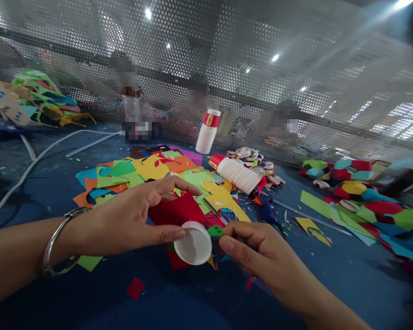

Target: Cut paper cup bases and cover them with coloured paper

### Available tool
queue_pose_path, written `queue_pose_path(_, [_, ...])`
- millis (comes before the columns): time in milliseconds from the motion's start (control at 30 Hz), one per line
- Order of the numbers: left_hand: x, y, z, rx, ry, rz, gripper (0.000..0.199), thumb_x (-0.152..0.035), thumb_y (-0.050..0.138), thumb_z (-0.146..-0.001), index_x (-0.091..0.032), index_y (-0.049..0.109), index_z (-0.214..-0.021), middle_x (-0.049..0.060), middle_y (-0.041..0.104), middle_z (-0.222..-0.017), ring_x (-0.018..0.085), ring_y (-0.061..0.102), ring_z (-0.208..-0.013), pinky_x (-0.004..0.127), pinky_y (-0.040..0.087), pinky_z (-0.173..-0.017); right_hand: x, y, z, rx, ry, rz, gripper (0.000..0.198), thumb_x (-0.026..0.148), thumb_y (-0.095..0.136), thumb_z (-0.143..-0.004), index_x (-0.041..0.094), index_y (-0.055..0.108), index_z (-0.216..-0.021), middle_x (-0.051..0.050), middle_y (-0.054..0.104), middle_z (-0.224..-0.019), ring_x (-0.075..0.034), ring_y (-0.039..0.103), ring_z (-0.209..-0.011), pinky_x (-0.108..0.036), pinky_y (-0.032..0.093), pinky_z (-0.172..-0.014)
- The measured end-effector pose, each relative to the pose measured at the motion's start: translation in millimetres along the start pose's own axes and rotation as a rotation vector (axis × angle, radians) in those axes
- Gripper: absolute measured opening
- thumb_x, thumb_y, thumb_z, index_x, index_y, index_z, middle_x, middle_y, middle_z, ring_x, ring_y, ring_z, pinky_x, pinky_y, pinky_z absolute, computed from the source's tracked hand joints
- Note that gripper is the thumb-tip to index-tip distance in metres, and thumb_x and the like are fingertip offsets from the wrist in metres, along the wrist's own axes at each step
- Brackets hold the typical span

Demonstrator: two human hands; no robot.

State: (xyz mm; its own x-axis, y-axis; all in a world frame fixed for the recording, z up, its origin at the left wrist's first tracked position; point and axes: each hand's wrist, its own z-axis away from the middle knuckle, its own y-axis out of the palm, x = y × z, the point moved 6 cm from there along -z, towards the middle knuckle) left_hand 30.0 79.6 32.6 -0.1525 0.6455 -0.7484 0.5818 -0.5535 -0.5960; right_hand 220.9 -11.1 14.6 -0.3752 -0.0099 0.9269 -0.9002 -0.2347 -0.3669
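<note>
My left hand (134, 213), with a silver bangle at the wrist, is closed on a paper cup (192, 244). The thumb presses the cup's rim, and the white round end faces me. Behind it, a sheet of red paper (179, 208) lies under my left index finger; I cannot tell whether it is gripped too. My right hand (258, 250) is closed in a pinch just right of the cup. A slim pen-like stick (216, 211) runs up to its fingertips, beside a small green piece (215, 230). What exactly the right fingers hold is partly hidden.
Coloured paper scraps (147, 169) cover the blue table. Behind are an upright cup stack (207, 133) and a lying cup stack (239, 174). Colourful paper shapes (382, 206) stand right. A white cable (51, 146) crosses the left; a perforated metal screen (179, 59) rises behind.
</note>
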Motion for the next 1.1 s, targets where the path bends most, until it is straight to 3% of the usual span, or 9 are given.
queue_pose_path(133, [-4, 0, 1, -0.007, 0.034, -0.003, 0.06, -0.032, 0.076, -0.082, -0.032, 0.053, -0.138, 0.007, 0.061, -0.136, 0.034, 0.051, -0.134, 0.042, 0.052, -0.1, -2, 1, 0, 0.014, 0.016, -0.011, 0.027, 0.043, 0.067, -0.092, 0.02, 0.067, -0.078, 0.007, 0.041, -0.063, -0.007, 0.029, -0.053, -0.021, 0.023, -0.048])
queue_pose_path(367, [-8, 5, -2, 0.105, -0.054, 0.034, 0.062, -0.035, 0.072, -0.086, -0.033, 0.047, -0.143, 0.006, 0.058, -0.141, 0.032, 0.048, -0.137, 0.043, 0.048, -0.105, -1, 2, 1, 0.031, 0.009, 0.011, 0.033, 0.046, 0.062, -0.095, 0.019, 0.067, -0.078, 0.007, 0.04, -0.062, -0.007, 0.029, -0.054, -0.022, 0.023, -0.048])
queue_pose_path(633, [-5, 5, -3, 0.169, 0.0, 0.103, 0.062, -0.034, 0.071, -0.088, -0.035, 0.045, -0.144, 0.005, 0.064, -0.13, 0.027, 0.059, -0.124, 0.038, 0.047, -0.103, -8, 3, 0, 0.067, 0.054, 0.009, 0.038, 0.051, 0.059, -0.096, 0.018, 0.067, -0.081, 0.008, 0.035, -0.057, -0.006, 0.025, -0.048, -0.022, 0.019, -0.043])
queue_pose_path(800, [-10, 8, -1, 0.161, 0.01, 0.158, 0.058, -0.032, 0.066, -0.092, -0.039, 0.041, -0.144, -0.001, 0.069, -0.113, 0.017, 0.068, -0.1, 0.031, 0.049, -0.097, -10, 3, 1, 0.074, 0.055, -0.025, 0.036, 0.05, 0.06, -0.096, 0.019, 0.064, -0.079, 0.007, 0.038, -0.059, -0.007, 0.031, -0.05, -0.021, 0.025, -0.045])
queue_pose_path(967, [-9, 10, 1, 0.176, -0.065, 0.14, 0.062, -0.036, 0.067, -0.091, -0.041, 0.036, -0.145, -0.002, 0.07, -0.115, 0.019, 0.069, -0.101, 0.027, 0.053, -0.085, -8, 4, 1, 0.06, 0.056, -0.054, 0.036, 0.05, 0.061, -0.094, 0.018, 0.061, -0.076, 0.006, 0.037, -0.06, -0.007, 0.03, -0.051, -0.021, 0.025, -0.043])
queue_pose_path(1033, [-9, 9, 1, 0.174, -0.064, 0.142, 0.064, -0.036, 0.067, -0.091, -0.041, 0.036, -0.146, -0.003, 0.071, -0.11, 0.019, 0.069, -0.104, 0.028, 0.053, -0.088, -8, 3, 1, 0.056, 0.059, -0.063, 0.036, 0.05, 0.061, -0.095, 0.018, 0.062, -0.079, 0.007, 0.036, -0.061, -0.007, 0.026, -0.051, -0.021, 0.02, -0.042])
queue_pose_path(1100, [-9, 7, 1, 0.148, -0.047, 0.135, 0.062, -0.035, 0.068, -0.091, -0.04, 0.038, -0.145, -0.001, 0.068, -0.12, 0.022, 0.064, -0.117, 0.032, 0.051, -0.097, -9, 3, 2, 0.059, 0.071, -0.092, 0.036, 0.05, 0.06, -0.096, 0.017, 0.064, -0.083, 0.007, 0.036, -0.061, -0.006, 0.022, -0.05, -0.021, 0.016, -0.042])
